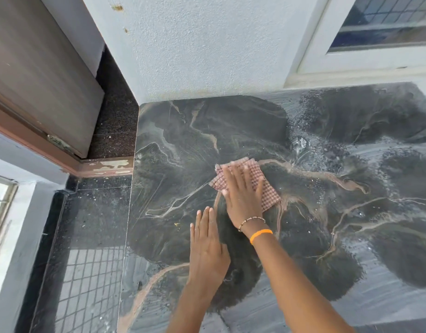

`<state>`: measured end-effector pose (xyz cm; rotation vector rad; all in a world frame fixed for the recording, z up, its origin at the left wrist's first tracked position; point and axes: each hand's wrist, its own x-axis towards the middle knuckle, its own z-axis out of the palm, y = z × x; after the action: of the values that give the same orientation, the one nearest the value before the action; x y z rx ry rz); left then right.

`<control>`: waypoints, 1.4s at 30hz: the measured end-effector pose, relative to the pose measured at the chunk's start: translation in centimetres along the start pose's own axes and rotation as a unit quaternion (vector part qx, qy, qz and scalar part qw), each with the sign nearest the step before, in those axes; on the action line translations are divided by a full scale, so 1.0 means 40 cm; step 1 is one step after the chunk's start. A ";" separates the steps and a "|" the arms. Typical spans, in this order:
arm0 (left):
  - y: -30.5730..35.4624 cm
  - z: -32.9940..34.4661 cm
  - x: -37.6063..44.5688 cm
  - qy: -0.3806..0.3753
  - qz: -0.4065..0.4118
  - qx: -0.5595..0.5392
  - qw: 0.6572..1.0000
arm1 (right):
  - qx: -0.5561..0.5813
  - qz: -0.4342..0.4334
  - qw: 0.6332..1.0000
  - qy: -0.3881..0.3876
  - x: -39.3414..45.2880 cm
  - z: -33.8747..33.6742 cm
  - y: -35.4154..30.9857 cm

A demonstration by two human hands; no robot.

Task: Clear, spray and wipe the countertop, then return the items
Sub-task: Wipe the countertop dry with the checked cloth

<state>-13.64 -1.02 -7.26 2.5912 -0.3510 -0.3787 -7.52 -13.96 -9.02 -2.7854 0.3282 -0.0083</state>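
Right hand point(243, 195) lies flat, fingers straight and spread, palm pressing the cloth point(267, 188) onto the counter point(327, 236); nothing is curled or pinched, it simply bears down. The cloth, a checked pink square folded small, sits directly under the fingers and shows past them on the far and right sides; its long axis runs roughly from far-left to near-right of the palm. Left hand point(207, 243) rests flat on the stone just near-left of the right wrist, fingers straight, holding nothing; likely a brace only. Right of the cloth the dark veined slab carries pale, streaky wet film and droplets, well away toward the far-right corner and along the near-right edge; left of and beyond the cloth the stone looks darker and cleaner. Judgement: the wipe is under way, and the unwiped film lies to the right, so the right hand is the nearer one. Beyond: white textured wall point(207, 44), window point(387, 22) far right, door point(39, 80) far left.
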 end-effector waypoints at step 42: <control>0.109 0.028 0.023 0.294 -0.159 -0.202 0.921 | 0.050 -0.196 0.973 -0.111 0.100 0.007 0.006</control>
<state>-13.93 -5.49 -6.18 2.2061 0.3320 0.2154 -3.67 -15.01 -9.49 -2.6698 -0.2725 0.1849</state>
